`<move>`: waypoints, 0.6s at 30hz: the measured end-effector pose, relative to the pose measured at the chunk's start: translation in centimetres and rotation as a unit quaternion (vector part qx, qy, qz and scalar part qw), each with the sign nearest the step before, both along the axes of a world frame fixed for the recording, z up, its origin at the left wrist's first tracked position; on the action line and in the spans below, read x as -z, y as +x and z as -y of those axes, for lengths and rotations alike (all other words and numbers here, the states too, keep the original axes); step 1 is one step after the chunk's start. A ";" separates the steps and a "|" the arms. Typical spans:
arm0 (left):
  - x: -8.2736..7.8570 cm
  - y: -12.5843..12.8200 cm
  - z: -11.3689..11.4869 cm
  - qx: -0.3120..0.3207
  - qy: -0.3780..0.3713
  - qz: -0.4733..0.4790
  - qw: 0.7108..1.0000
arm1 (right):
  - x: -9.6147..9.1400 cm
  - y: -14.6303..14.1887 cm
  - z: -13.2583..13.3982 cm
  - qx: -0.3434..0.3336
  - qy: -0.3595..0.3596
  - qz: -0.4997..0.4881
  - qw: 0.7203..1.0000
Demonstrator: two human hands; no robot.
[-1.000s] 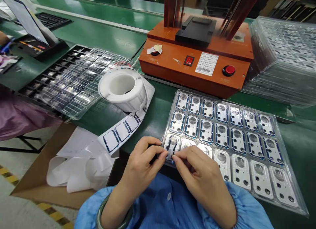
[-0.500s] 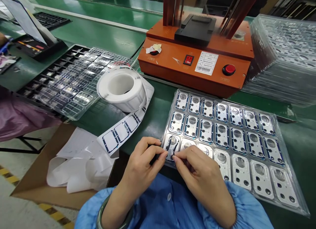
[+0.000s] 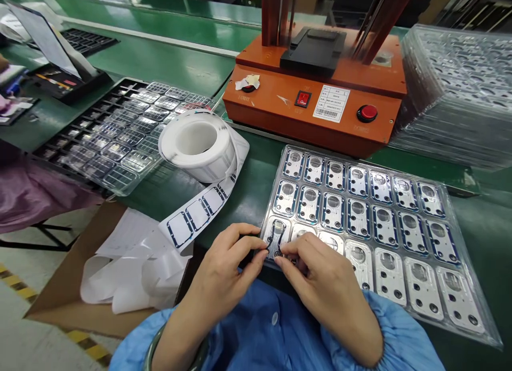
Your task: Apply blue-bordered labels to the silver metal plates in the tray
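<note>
A thin dark adhesive frame (image 3: 284, 233) is pinched between my two hands, its sides bowed inward. It lies over the first silver metal plate in the near row of a clear plastic tray (image 3: 493, 328). My left hand (image 3: 230, 267) grips its left side between thumb and index finger. On the other side, my right hand (image 3: 326, 272) pinches its right part and partly covers neighbouring plates. Plates in the two farther rows carry blue-edged frames; those visible to the right in the near row look bare. Whether the held frame touches the plate I cannot tell.
Left of the tray stands a white label roll (image 3: 196, 144), its strip (image 3: 190, 221) of dark frames hanging toward a cardboard box (image 3: 52, 285) with waste paper. An orange machine (image 3: 312, 115) stands behind. Stacked clear trays (image 3: 460, 120) rise at right; a filled tray (image 3: 116, 136) lies left.
Both hands have shifted slightly, and the frame's sides are now spread farther apart over the plate. My right thumb has moved a little left and down. The camera view has moved slightly.
</note>
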State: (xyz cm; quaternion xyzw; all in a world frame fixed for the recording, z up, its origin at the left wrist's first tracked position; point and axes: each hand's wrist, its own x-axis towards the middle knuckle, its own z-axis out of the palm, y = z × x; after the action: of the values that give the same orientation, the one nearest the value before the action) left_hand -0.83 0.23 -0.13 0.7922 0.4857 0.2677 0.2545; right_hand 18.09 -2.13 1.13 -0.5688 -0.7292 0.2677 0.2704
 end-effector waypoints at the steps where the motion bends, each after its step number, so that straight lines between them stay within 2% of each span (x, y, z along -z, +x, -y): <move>1: 0.0 0.0 0.0 -0.003 -0.009 0.004 1.000 | 0.0 0.0 0.0 0.003 -0.006 0.002 1.000; 11: -0.8 0.5 -0.5 -0.020 -0.101 0.006 0.995 | -0.6 -0.2 -0.8 0.014 -0.068 0.044 0.997; 15: -0.5 0.5 -0.8 -0.015 -0.115 0.034 0.993 | -0.5 -0.2 -0.8 0.011 -0.051 0.040 0.998; 18: 0.3 0.3 -0.6 -0.022 -0.106 0.070 0.992 | -0.2 -0.1 -0.5 0.022 -0.026 0.001 0.999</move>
State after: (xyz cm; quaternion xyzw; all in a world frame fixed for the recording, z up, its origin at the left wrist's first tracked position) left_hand -0.57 0.85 -0.41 0.7296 0.5094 0.2748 0.3643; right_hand 17.96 -1.59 1.34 -0.5915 -0.7100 0.2798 0.2603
